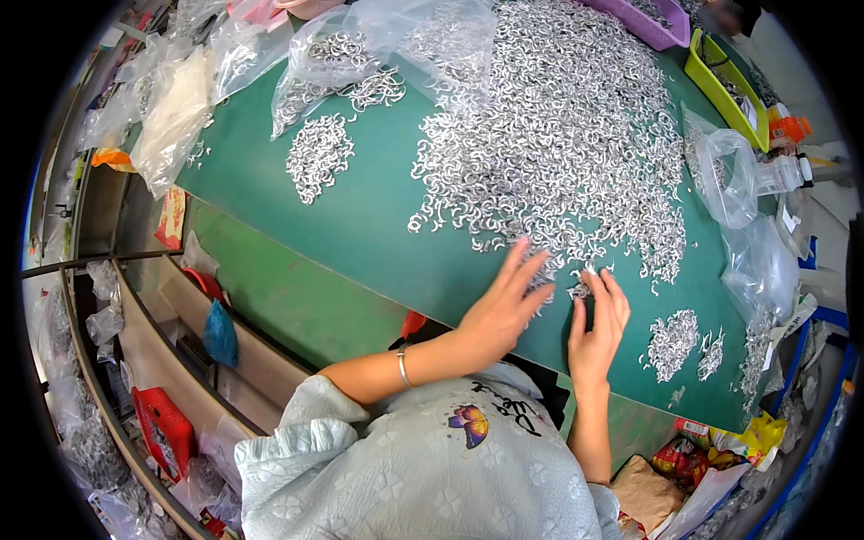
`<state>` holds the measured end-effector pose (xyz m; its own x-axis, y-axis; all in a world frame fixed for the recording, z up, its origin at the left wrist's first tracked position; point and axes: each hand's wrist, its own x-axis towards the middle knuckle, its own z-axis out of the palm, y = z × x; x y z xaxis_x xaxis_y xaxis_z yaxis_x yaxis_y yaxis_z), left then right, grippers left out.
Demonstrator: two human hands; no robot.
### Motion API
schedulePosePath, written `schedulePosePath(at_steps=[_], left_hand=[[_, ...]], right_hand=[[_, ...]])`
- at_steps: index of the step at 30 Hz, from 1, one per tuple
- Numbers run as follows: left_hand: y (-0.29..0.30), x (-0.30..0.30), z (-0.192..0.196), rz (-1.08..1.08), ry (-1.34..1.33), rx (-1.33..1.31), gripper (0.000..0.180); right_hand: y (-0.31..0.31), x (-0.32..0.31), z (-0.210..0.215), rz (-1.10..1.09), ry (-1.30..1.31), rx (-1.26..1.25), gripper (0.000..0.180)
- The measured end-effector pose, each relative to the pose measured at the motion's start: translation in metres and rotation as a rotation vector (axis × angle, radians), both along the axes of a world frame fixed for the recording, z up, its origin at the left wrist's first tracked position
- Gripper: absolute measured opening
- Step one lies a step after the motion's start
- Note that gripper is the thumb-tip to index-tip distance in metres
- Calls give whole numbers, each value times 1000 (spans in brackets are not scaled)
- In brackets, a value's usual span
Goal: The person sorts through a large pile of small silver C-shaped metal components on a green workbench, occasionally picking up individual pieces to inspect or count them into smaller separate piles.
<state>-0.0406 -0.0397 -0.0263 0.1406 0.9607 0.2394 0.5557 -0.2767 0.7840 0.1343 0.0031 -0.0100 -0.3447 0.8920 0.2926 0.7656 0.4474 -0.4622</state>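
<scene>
A large heap of small curved silver pieces (567, 126) spreads over the green tabletop (387, 243). At the heap's near edge is my left hand (504, 301), its fingers stretched apart over the pieces and slightly blurred. To its right, my right hand (598, 333) is bent, with a few curved silver pieces between thumb and fingertips. A smaller pile (319, 157) of the same kind lies at the far left of the heap. Near the right edge are another small pile (672, 345) and a little cluster (711, 355) beside it.
Clear plastic bags (328, 67) with silver pieces lie at the far left, and more bags (760, 261) at the right edge. A purple tray (657, 31) and a lime-green tray (720, 85) stand at the far right. Drawers or shelves (189, 360) lie below on the left.
</scene>
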Motion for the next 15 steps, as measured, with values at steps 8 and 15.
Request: schedulePosePath(at_steps=[8, 15], left_hand=[[37, -29, 21, 222, 194, 100, 52], [66, -59, 14, 327, 322, 123, 19]], right_hand=[[7, -9, 12, -9, 137, -18, 41], [-2, -23, 11, 385, 135, -174, 45]])
